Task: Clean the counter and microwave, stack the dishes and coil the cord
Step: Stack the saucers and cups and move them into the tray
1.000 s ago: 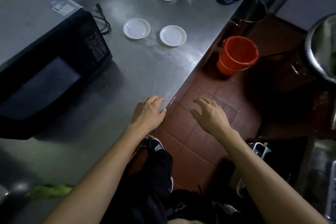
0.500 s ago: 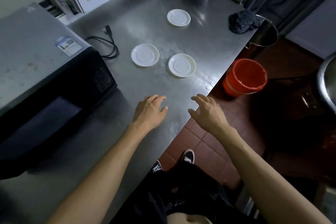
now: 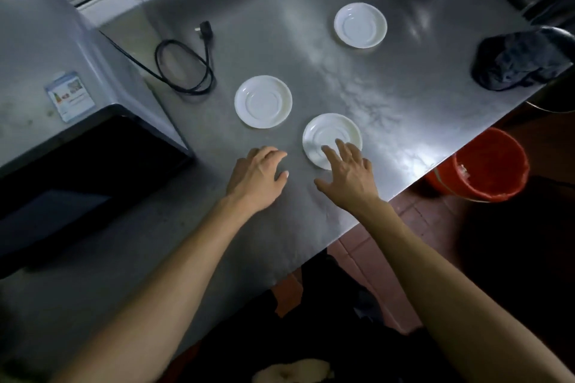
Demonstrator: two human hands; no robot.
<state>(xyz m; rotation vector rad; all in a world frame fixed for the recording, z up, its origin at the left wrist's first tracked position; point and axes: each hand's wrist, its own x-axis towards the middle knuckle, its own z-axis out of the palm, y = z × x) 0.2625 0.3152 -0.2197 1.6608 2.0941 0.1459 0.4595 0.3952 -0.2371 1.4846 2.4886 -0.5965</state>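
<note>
From the head view, the right hand (image 3: 348, 174), fingers spread and holding nothing, reaches over the nearest saucer (image 3: 329, 137); the left hand (image 3: 258, 177) hovers relaxed and empty beside that saucer on the surface (image 3: 404, 96); best lift it by the rim, then stack onto the second saucer (image 3: 263, 101) just beyond; the third (image 3: 360, 25) lies farther off.

Microwave (image 3: 77, 146) left; cord (image 3: 186, 67) behind (three saucers (image 3: 263, 101) right); cloth (image 3: 518, 64) far right.

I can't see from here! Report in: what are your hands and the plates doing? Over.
Left hand open, empty, over counter. Right hand open, fingertips over nearest saucer. Three saucers unstacked; cord loose. Nothing blocking.
</note>
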